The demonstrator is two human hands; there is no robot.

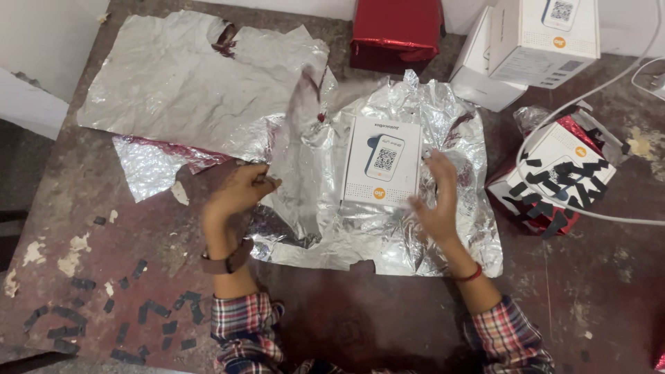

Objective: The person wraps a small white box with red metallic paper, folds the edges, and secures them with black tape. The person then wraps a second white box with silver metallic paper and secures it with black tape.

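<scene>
While the big silver wrapping sheet lies crumpled across the brown tabletop, most of it spread out under and beyond both sets of fingers, this looks like the folding-in step of wrapping a box. A second, flatter silver sheet sits further out past the left fingers, well apart from them.

The white box with the printed square code lies face up on the sheet, between the two hands, just inside the right fingertips and a bit further off from the left ones.

Left hand is closed, pinching the edge of a foil flap that stands up blurry above its fingers, so I'd guess it's mid-lift. Right hand is open, fingers loosely spread, right at the box's near right corner; can't tell if it's actually touching the box or just the foil beside it.

Off past the right fingers there's a half-wrapped box covered in little black tape strips, and more strips lie scattered near the left wrist.

My read: the next bit needs that flap brought over the box top while the open hand keeps the box from sliding, then tape.
</scene>
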